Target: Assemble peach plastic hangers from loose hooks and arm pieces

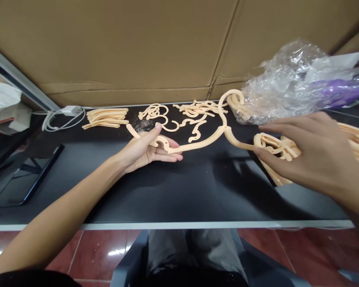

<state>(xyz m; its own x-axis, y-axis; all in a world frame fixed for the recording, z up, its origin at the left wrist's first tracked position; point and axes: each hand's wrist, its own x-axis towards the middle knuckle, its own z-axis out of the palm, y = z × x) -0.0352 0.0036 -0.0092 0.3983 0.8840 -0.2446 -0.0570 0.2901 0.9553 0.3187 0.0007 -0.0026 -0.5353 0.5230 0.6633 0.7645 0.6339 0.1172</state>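
Left hand (146,151): thumb pressed on hanger (203,141), fingers half open.
Right hand (305,159): fingers curled round its other end.
Tip: a level grip seemed best.

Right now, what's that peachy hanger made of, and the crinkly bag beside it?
The hanger looks like molded plastic: one even peach colour, smooth matte surface, thin curved arms between the left hand and right hand. The bag looks like thin clear plastic film: see-through, wrinkled, with shiny white glints. Both are guesses from looks only.
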